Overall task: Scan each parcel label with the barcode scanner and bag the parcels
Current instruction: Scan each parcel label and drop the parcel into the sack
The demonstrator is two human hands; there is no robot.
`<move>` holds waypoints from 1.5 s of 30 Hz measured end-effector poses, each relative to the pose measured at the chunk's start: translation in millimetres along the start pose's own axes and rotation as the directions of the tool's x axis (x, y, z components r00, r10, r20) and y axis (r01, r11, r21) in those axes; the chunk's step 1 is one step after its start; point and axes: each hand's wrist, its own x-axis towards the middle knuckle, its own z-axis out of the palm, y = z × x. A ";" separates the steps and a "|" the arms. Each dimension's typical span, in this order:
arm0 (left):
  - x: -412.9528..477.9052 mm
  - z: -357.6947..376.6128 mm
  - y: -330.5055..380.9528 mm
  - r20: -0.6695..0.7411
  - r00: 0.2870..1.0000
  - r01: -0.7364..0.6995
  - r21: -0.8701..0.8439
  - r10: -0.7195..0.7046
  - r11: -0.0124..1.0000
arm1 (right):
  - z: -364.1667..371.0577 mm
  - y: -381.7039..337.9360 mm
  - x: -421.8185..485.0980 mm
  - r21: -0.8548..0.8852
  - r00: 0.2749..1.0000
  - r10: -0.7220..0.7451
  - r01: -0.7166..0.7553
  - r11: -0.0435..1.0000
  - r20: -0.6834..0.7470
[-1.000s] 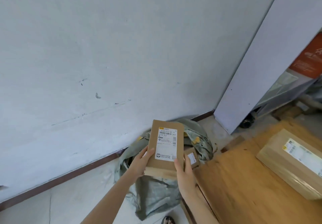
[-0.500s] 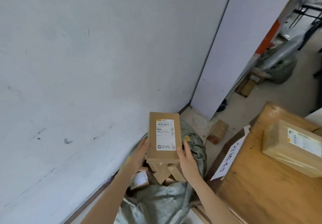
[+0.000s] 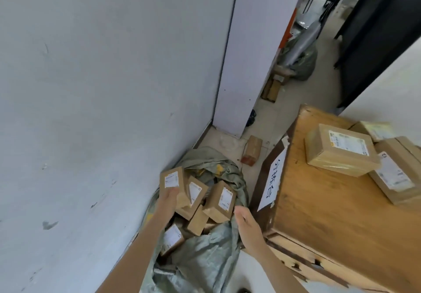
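Head view shows a brown parcel (image 3: 180, 185) — white-labelled.

Eight parcels show. Five are in the near sack (image 3: 205, 263), counting the parcel (image 3: 170, 179) in the left grip (image 3: 169, 198); any deeper ones are hidden. Three more parcels (image 3: 339, 149) are on the worktop (image 3: 330, 220). There are two sacks, the second being the far sack (image 3: 304, 65). Two loose cartons are on the floor, the near carton (image 3: 251, 150) and the far carton (image 3: 271, 87). There is one paper sign (image 3: 273, 179). Two grips show, the other being the right grip (image 3: 247, 223).
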 end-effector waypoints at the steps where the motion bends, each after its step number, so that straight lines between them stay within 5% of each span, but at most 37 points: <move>1: 4.0 10.9 5.3 0.024 0.999 -0.024 0.046 0.023 0.999 | -6.5 -1.2 -2.9 0.015 1.000 -0.010 0.010 1.000 -0.006; 7: 3.9 102.2 41.6 0.219 0.962 -0.207 0.188 0.164 0.960 | -63.6 -11.9 -19.8 0.119 0.990 -0.057 0.072 0.990 -0.127; 16: -47.1 285.1 85.8 0.519 0.791 -0.487 0.215 0.323 0.847 | -224.1 35.5 -51.0 0.075 0.908 -0.069 0.109 0.991 -0.412; 29: -143.8 518.7 88.3 0.599 0.749 -0.535 0.296 0.283 0.791 | -451.6 145.2 -61.1 -0.046 0.832 -0.104 0.095 0.994 -0.546; 36: -129.9 599.1 98.2 0.546 0.741 -0.574 0.213 0.391 0.791 | -522.8 150.5 -11.3 -0.178 0.763 -0.143 0.036 0.983 -0.630; 45: -107.7 665.2 127.6 0.514 0.771 -0.533 0.200 0.375 0.822 | -579.6 155.7 49.5 -0.283 0.813 -0.166 0.001 0.959 -0.558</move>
